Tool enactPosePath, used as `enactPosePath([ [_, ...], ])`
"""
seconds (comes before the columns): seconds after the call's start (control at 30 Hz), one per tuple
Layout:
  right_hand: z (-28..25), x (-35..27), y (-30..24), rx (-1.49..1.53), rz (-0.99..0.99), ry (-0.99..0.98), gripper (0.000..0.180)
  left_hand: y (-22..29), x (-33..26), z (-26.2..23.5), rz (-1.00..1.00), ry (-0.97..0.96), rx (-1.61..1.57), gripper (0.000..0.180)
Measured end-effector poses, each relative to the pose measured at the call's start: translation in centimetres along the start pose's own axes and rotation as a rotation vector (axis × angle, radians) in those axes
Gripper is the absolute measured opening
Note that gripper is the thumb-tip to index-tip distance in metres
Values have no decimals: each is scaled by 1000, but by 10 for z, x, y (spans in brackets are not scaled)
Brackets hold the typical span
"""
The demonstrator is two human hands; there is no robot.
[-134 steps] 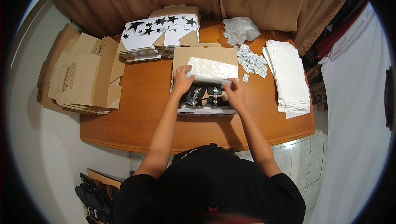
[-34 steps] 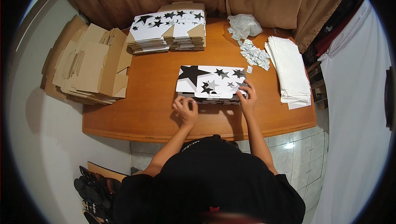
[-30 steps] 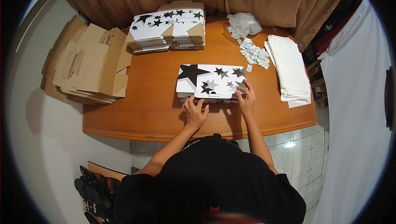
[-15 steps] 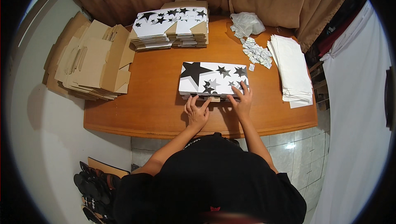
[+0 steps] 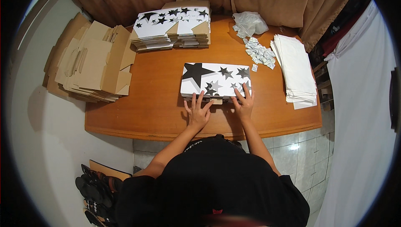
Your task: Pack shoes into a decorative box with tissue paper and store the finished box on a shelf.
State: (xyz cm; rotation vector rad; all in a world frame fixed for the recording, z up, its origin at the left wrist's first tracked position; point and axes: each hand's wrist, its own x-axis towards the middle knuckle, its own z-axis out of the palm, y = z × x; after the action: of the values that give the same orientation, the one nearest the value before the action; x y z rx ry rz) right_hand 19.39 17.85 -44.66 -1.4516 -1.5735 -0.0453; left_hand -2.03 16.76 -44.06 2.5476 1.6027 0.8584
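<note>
A closed cardboard box (image 5: pixel 217 76), white with black and grey stars, lies in front of me on the wooden table. My left hand (image 5: pixel 197 113) rests at its front edge, fingers spread, two fingertips reaching onto the lid and the thumb beside a small tan cardboard flap (image 5: pixel 216 101). That flap sticks out from the middle of the front side. On the lid's right front corner lie the spread fingertips of my right hand (image 5: pixel 244 103), its thumb down at the front edge. Neither hand grips the box; both are open against it.
Behind the box is a stack of flat star-printed cartons (image 5: pixel 154 30). Plain brown cartons (image 5: pixel 90 59) lean at the left by the wall. Small white sachets (image 5: pixel 260 52) spill from a plastic bag (image 5: pixel 252 23) at the back right, beside a pile of white sheets (image 5: pixel 295 70).
My left hand's fingers have spread and lifted from the box's front side up onto the lid's edge. My right hand has shifted slightly. The box has barely moved.
</note>
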Motion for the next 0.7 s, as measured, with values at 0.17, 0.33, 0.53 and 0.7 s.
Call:
enactPosePath([
  [0.17,1,-3,4,-7,-40,-6,28,-11,1,2,70,-4,-32,46],
  [0.33,-3,-10,-2,-185,-37,-28,34,-12,0,-1,95,-39,-13,46],
  [0.53,0,-17,-28,-57,43,-13,31,-6,4,-2,48,60,-90,31],
  [0.7,15,-9,-35,-62,-211,-11,23,-8,27,-1,101,142,-146,17],
])
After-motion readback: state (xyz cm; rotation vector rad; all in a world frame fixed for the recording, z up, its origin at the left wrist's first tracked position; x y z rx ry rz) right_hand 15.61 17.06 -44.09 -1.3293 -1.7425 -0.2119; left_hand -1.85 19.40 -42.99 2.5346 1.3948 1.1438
